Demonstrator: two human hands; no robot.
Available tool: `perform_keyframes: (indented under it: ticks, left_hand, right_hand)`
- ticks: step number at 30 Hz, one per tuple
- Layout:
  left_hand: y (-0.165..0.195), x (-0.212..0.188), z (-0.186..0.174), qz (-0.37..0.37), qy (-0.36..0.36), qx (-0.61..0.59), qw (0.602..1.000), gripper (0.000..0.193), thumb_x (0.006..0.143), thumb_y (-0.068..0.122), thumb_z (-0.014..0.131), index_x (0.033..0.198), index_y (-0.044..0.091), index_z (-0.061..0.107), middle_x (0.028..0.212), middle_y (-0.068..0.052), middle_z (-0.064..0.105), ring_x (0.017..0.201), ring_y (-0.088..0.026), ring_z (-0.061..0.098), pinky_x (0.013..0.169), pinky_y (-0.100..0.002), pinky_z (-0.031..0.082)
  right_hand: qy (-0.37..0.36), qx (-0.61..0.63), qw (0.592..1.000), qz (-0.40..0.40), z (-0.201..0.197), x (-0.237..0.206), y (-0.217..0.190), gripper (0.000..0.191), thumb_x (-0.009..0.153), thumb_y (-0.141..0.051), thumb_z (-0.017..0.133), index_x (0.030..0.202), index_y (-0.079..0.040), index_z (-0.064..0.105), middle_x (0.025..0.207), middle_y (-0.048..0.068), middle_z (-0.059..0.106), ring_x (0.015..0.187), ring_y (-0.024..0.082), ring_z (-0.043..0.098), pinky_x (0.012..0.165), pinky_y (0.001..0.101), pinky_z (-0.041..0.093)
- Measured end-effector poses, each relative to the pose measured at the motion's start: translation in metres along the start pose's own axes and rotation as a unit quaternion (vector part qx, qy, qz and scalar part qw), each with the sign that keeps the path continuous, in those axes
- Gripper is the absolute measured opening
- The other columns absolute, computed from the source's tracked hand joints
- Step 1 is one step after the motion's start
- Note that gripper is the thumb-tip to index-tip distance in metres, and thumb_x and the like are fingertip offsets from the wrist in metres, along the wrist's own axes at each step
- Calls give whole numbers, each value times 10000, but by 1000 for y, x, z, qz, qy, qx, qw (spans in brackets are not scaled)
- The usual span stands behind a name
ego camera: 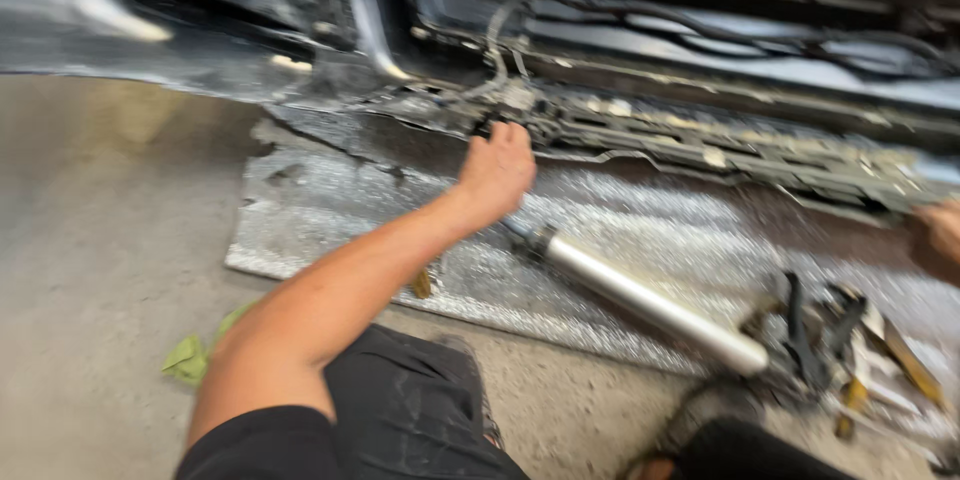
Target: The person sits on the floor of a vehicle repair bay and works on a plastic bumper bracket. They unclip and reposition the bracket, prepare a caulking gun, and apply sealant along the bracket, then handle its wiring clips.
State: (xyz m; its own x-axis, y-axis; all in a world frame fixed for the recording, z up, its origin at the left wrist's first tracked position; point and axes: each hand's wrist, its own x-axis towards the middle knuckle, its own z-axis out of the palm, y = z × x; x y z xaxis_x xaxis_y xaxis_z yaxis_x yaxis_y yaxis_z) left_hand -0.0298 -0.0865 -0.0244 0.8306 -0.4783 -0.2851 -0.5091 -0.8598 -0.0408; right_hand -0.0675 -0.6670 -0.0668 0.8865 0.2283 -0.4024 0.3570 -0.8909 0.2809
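While your left hand [497, 168] reaches to the dark car trim panel [700, 145], fingers curled (grip unclear through blur), the silver cylinder [640, 302] lies on the foil mat [330, 230] just below; your right hand [938, 238] is cropped.

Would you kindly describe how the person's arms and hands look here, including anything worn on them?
The left arm is bare from a short black sleeve at the shoulder down to the left hand, with no glove, watch or ring visible. Only a blurred, ungloved sliver of the right hand shows at the frame edge.
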Motion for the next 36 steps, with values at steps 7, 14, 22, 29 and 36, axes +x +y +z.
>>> perform_keyframes:
  ticks: [7, 14, 22, 29, 36]
  left_hand:
    - [-1, -2, -3, 8, 14, 21, 1000, 582, 790, 373, 812, 1141, -56, 634, 1153, -161, 568, 1101, -307, 551, 754, -441, 569]
    - [3, -5, -16, 14, 17, -1, 1000, 527, 873, 371, 770, 1149, -44, 598, 1094, -152, 587, 1035, -296, 577, 739, -440, 559]
    - [3, -8, -11, 39, 117, 7, 992, 505, 868, 352, 765, 1187, -25, 662, 1093, -158, 603, 1008, -318, 594, 728, -436, 554]
    - [0, -6, -11, 39, 119, 5, 992, 372, 883, 329, 772, 1055, 13, 676, 1059, -145, 618, 1006, -317, 601, 771, -443, 555]
    - [-1, -2, -8, 42, 129, 9, 991, 336, 881, 323, 767, 1012, 22, 693, 1021, -134, 640, 995, -317, 599, 769, -444, 549]
  right_hand:
    - [-75, 39, 995, 61, -26, -7, 7, 172, 921, -177, 583, 966, -181, 749, 1008, 135, 744, 925, 344, 739, 772, 451, 617]
    - [-89, 60, 991, 79, -33, -13, 7, 223, 992, -111, 484, 1087, -101, 686, 1128, 137, 700, 935, 300, 713, 731, 432, 610]
    - [-112, 66, 987, 93, -23, -15, 14, 315, 1126, -182, 374, 1192, -80, 665, 1096, 148, 668, 779, 240, 667, 566, 328, 580]
    - [-92, 80, 988, 90, -18, -16, 12, 286, 1064, -149, 449, 1211, -105, 690, 1096, 163, 677, 836, 275, 691, 680, 391, 607]
    - [-43, 118, 990, 70, -9, -15, 14, 226, 961, -158, 573, 1112, -102, 733, 1074, 154, 697, 980, 335, 704, 833, 460, 589]
